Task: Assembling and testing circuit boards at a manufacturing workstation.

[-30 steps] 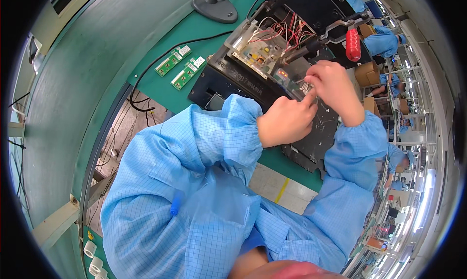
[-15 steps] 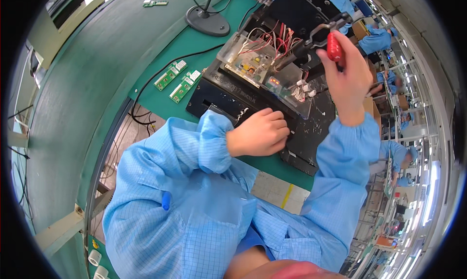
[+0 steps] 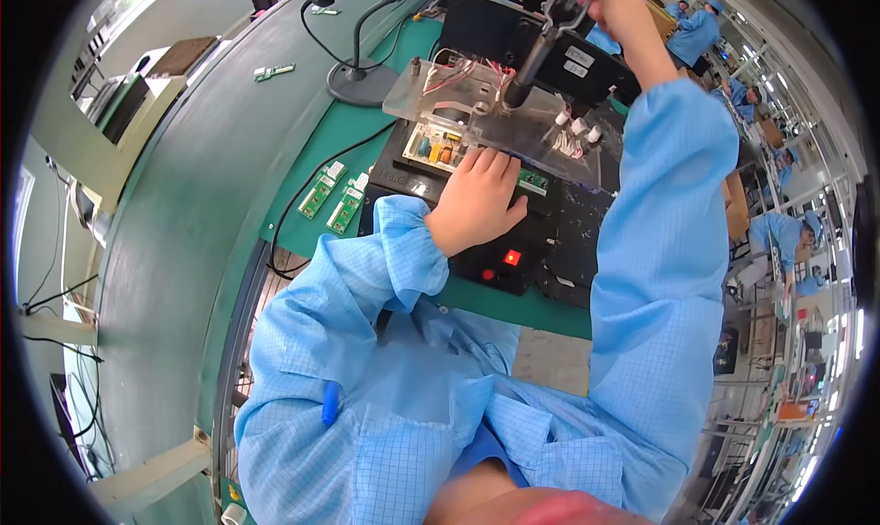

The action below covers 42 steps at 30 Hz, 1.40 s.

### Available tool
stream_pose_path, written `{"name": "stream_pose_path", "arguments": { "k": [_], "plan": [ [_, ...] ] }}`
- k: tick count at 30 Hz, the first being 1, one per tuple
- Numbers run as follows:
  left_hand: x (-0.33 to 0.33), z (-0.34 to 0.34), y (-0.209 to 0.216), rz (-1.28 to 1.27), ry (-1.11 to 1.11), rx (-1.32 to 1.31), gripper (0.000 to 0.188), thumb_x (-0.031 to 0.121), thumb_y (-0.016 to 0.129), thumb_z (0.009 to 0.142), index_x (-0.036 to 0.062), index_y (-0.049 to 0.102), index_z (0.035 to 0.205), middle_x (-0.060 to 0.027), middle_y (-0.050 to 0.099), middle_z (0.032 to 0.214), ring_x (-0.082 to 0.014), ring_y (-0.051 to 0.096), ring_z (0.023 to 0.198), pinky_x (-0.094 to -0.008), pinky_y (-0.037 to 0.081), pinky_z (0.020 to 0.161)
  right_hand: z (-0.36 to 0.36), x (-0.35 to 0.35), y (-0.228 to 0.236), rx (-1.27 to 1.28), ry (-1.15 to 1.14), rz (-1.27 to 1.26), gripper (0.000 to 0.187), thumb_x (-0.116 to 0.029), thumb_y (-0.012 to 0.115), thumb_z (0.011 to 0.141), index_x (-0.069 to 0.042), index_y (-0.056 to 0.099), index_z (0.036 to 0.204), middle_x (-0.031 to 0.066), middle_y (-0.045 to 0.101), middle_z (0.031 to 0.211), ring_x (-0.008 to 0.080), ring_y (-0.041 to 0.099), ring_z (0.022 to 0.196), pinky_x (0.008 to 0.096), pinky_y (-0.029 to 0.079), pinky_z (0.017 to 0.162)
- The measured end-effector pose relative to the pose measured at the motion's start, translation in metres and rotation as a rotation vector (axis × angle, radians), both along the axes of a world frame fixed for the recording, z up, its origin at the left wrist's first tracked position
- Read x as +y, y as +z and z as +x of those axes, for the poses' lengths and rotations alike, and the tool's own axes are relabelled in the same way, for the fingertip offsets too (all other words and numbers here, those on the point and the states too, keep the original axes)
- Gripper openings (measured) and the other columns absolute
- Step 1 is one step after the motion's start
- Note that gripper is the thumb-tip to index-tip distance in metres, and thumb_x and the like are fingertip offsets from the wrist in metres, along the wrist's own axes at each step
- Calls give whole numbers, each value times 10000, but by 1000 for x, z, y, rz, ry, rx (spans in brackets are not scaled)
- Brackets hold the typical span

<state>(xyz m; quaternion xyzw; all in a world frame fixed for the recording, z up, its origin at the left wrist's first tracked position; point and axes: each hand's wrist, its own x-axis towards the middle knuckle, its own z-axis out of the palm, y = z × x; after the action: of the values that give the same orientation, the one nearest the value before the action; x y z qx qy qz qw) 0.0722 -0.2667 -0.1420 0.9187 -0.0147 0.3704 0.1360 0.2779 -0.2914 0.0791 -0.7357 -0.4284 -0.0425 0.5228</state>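
Note:
A black test jig (image 3: pixel 490 241) stands in front of me, with a lit red switch (image 3: pixel 512 257) on its front. My left hand (image 3: pixel 477 202) lies over the jig, fingertips at the edge of a circuit board (image 3: pixel 438 147) with tall components. Past those fingers a narrow green board (image 3: pixel 533 183) shows in the jig. Above both boards, a clear plastic plate (image 3: pixel 412 96) with wires is raised. At the top, my right hand (image 3: pixel 621 14) is closed around the lever of a metal toggle clamp (image 3: pixel 547 36); its grip is mostly hidden.
Two green-and-white circuit boards (image 3: pixel 346 208) lie left of the jig beside a black cable (image 3: pixel 316 172). Beyond them is a round stand base (image 3: pixel 362 83). Another small board (image 3: pixel 274 71) rests on the grey-green surface at left. Co-workers in blue (image 3: pixel 694 35) are at far right.
My right hand has moved up and away with the lever, and the clear plate has lifted off the boards. My left hand has moved forward, its curled fingers now extended over the jig.

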Motion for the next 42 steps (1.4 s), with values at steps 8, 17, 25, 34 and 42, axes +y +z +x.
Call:
{"name": "stream_pose_path", "arguments": {
  "k": [8,17,25,34,42],
  "plan": [
    [9,-6,0,-44,-165,-86,324,86,674,755,35,651,1075,-112,587,1049,-290,556,1044,-420,427,903,-46,-141,-57,-553,-428,233,430,-230,682,946,16,480,656,-60,319,581,52,280,586,265,248,526],
    [61,-97,58,-282,-790,-464,200,-41,698,713,14,636,895,-126,638,863,-298,643,761,-347,521,640,-107,-250,-234,18,-654,72,469,-289,566,1024,-1,496,660,-3,388,566,76,330,572,311,259,497],
    [214,-23,65,-1756,-353,-523,144,67,627,931,-29,591,1033,-139,656,1035,-228,629,1013,-334,509,948,-154,-267,-291,196,-619,76,128,4,600,920,5,715,976,-101,421,618,-10,308,566,212,215,503],
    [230,82,60,-1811,-416,-310,126,87,592,958,-21,627,1012,-100,683,1006,-190,649,970,-273,537,892,-157,-272,-298,115,-570,67,221,69,583,786,-25,749,897,30,490,591,54,436,536,239,334,489],
    [303,94,30,-1918,-612,-121,113,17,622,914,-71,605,983,-124,666,931,-213,652,865,-275,555,802,-160,-265,-281,96,-564,66,264,76,570,748,-41,751,899,78,580,637,142,512,530,284,387,497]
  ]
}}
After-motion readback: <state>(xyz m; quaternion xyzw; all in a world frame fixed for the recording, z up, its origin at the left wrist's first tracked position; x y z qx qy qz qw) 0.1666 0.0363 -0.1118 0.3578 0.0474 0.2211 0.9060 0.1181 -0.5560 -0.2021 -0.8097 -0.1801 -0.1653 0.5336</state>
